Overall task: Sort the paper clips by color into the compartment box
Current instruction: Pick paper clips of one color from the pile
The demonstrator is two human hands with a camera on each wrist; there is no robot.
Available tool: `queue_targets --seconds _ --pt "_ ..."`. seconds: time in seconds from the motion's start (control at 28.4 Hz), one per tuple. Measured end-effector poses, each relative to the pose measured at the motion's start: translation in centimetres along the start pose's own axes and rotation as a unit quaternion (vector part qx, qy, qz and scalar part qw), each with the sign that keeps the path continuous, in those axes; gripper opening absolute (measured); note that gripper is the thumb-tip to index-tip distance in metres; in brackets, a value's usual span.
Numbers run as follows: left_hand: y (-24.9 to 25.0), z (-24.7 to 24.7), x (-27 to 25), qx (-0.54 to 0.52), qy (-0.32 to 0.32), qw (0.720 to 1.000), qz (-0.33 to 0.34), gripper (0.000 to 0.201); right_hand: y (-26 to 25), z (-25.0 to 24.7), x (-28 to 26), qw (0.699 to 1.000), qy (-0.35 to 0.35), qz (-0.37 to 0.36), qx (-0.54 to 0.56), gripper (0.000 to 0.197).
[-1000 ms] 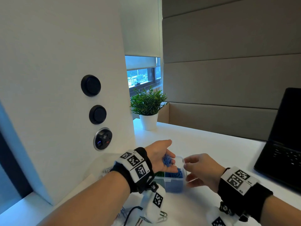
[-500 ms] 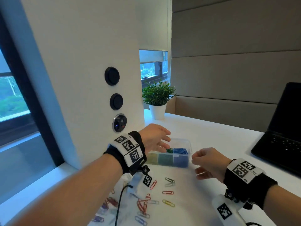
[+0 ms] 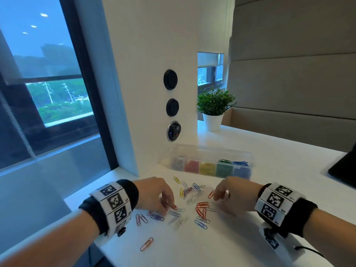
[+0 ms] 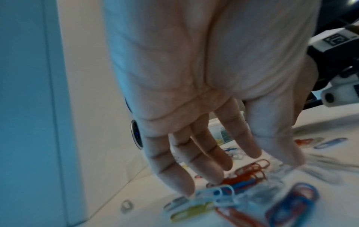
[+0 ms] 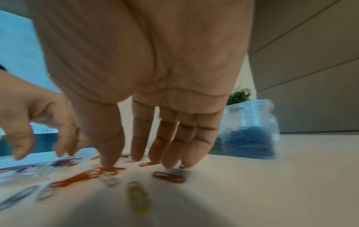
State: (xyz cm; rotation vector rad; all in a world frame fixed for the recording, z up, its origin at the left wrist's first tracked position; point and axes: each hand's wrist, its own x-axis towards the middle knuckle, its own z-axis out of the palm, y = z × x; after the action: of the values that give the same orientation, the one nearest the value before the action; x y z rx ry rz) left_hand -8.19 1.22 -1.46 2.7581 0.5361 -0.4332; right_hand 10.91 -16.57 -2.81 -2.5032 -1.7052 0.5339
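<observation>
Office setting — white desk (image 3: 269,151) beside a large window (image 3: 48,83), padded wall panels (image 3: 298,74), laptop (image 3: 344,168) at the desk edge, potted plant (image 3: 214,108), power socket panel (image 3: 174,131) — typical workstation booth.

paper clips (image 3: 201,210): red, blue, yellow, white | table (image 3: 269,160): white | wristbands (image 3: 115,203): black-white squares

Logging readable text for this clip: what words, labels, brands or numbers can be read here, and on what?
No readable words, brands or numbers.
Left wristband: black-and-white square code markers; small characters beside them too small to read.
Right wristband: the same kind of markers; tiny edge print, blurred.
Compartment box: no label visible.
Round wall sockets: no legible marking.
</observation>
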Motion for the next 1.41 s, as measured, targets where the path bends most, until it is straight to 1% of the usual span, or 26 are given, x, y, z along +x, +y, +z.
queue_targets --seconds 0.11,0.18,0.32,0.39,0.49,0.56,0.67,0.74,0.85,0.92,0.95,1.06,1.16,1.23,1.3,1.41 --pt "0.4 1.0 -0.6 -0.011 0.006 1.0 0.01 0.038 -2.1 0.9 0.2 0.999 -0.012 -0.036 -0.023 0.025" --pt "1.4 1.4 -0.4 0.004 0.004 1.0 0.015 0.047 -2.4 1.2 0.3 0.998 -0.006 -0.04 -0.038 0.025" --pt "2.9 1.6 -0.1 0.04 0.011 0.999 0.019 0.053 -1.3 1.2 0.4 0.999 0.006 -0.027 -0.025 0.023" --pt "2.9 1.6 -0.2 0.039 0.016 0.999 0.011 0.056 -1.3 0.9 0.9 0.999 0.02 -0.037 -0.008 0.024" --pt "2.8 2.1 -0.4 0.031 0.01 0.999 0.007 0.062 -2.4 0.7 2.5 0.998 0.02 -0.063 -0.017 0.03" --pt "2.9 2.4 -0.4 0.032 0.021 0.999 0.012 0.059 -3.4 0.6 3.8 0.996 0.024 -0.084 -0.028 0.032" --pt "3.2 2.4 -0.6 0.032 0.047 0.998 0.013 0.053 -4.7 0.4 5.0 0.994 0.01 -0.101 -0.046 0.026" --pt "3.4 2.5 -0.6 0.037 0.049 0.998 0.015 0.049 -5.3 0.3 5.5 0.991 -0.002 -0.11 -0.074 0.022" --pt "3.8 2.6 -0.3 0.039 0.047 0.998 0.027 0.032 -5.6 0.4 5.7 0.989 -0.006 -0.108 -0.097 0.015" --pt "4.1 2.7 0.0 0.038 0.051 0.997 0.034 0.019 -5.8 0.6 5.6 0.987 -0.009 -0.103 -0.125 0.014" --pt "4.2 2.7 0.1 0.042 0.053 0.997 0.035 0.016 -5.8 0.8 5.4 0.985 -0.012 -0.101 -0.138 0.014" --pt "4.4 2.8 0.4 0.06 0.049 0.997 0.028 0.014 -5.6 0.9 5.2 0.984 -0.026 -0.095 -0.148 0.014" --pt "4.2 2.8 0.6 0.046 0.045 0.998 0.022 0.015 -5.7 0.7 5.0 0.984 -0.039 -0.096 -0.144 0.015" --pt "4.0 2.8 0.7 0.041 0.05 0.998 0.025 0.014 -5.6 0.7 5.0 0.987 -0.035 -0.094 -0.126 0.014" --pt "3.9 2.8 0.6 0.035 0.054 0.998 0.027 0.01 -5.6 0.8 5.0 0.99 -0.031 -0.086 -0.106 0.009" --pt "3.7 2.7 0.5 0.011 0.054 0.998 0.029 0.011 -5.4 1.1 5.1 0.992 -0.027 -0.077 -0.092 0.013"
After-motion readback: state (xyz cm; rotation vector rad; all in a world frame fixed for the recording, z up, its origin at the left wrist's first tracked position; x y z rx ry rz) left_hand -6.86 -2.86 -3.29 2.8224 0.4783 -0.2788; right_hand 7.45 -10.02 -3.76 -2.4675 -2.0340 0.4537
